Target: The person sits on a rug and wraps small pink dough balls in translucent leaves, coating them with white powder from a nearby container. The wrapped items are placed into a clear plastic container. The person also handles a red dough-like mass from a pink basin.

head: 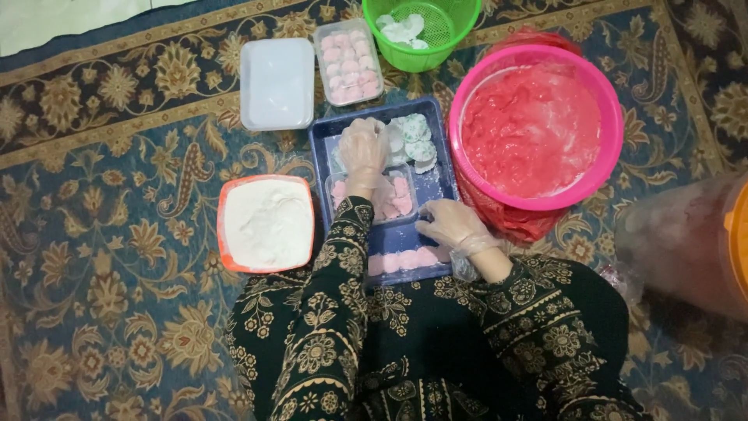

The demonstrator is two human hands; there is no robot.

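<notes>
A patterned carpet (117, 312) is covered by a blue tray (440, 183) at centre; the left hand (364, 152) seems closed on a pink piece (401, 195), the right hand (452, 226) laid loosely open.

Left hand (364, 152) covers part of blue tray (444, 183); what fingers grip there not discernible. Green basket (421, 31) beyond tray cut by top edge. Large blurred container (686, 242) right of tray cut by right edge; contents unclear.

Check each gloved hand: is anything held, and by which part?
Left hand rests over the pieces in the blue tray; a grasp cannot be told. Right hand touches the clear container at its edge.
</notes>
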